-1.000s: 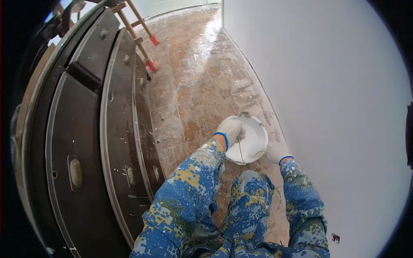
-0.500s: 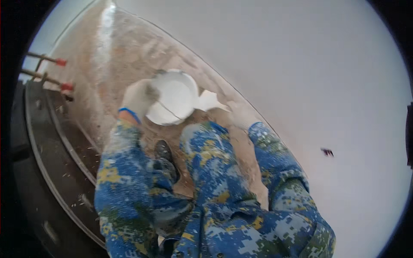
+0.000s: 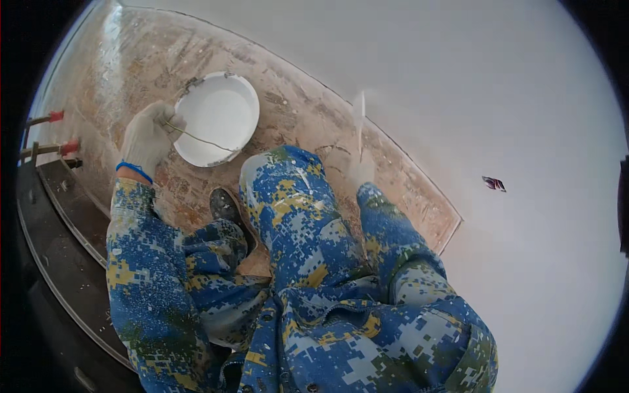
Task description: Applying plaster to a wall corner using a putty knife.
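Note:
My left hand [image 3: 147, 134], in a white glove with a blue cuff, is closed on the thin wire handle [image 3: 203, 139] of a round bucket [image 3: 223, 114] of white, smooth material, with grey crust on part of its rim. To the right of my knee, my right hand [image 3: 360, 170], gloved and smeared by motion, grips an upright, flat white-coated tool [image 3: 359, 114] close to the foot of the white wall [image 3: 498, 98]. The tool's exact shape is blurred. My dark shoe [image 3: 226, 209] is on the stained floor below the bucket.
At the left edge stands a dark chest of drawers [image 3: 52, 255], paint-spattered, and beyond it wooden legs [image 3: 46, 149] with red ends. A small dark opening or mark [image 3: 493, 183] shows on the wall at the right. The scuffed floor [image 3: 295, 98] runs along the wall's base.
The view has swung toward the right wall. My right hand has left the bucket's rim with the white-coated tool and raised it beside the wall. My left hand still holds the handle.

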### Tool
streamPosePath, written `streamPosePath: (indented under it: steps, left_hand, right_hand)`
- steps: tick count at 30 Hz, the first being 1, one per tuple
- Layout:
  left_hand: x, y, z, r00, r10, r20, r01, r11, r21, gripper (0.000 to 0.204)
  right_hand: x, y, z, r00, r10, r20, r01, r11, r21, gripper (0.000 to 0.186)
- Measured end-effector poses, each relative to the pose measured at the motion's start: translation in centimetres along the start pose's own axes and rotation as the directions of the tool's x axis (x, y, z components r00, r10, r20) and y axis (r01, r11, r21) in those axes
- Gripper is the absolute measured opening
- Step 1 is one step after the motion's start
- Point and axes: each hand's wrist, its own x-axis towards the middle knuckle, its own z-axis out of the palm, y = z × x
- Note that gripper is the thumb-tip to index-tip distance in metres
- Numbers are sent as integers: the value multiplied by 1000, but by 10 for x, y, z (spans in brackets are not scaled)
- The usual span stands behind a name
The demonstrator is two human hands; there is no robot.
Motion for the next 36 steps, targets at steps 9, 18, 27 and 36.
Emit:
streamPosePath:
  steps: [9, 18, 27, 36]
  left_hand:
    - [11, -12, -15, 998, -25, 59, 26, 999, -19, 10]
    - [-9, 0, -9, 999, 8, -35, -7, 999, 43, 14]
    - [3, -11, -5, 1000, 7, -8, -6, 996, 89, 14]
    - [1, -14, -25, 999, -40, 13, 38, 995, 88, 13]
  right_hand:
    - [-7, 176, -61, 983, 128, 134, 44, 543, -838, 33]
    - [2, 89, -38, 904, -50, 425, 426, 7, -905, 34]
    - [35, -129, 57, 995, -35, 99, 44, 994, -99, 33]
    - [43, 92, 8, 899, -132, 417, 402, 624, -670, 36]
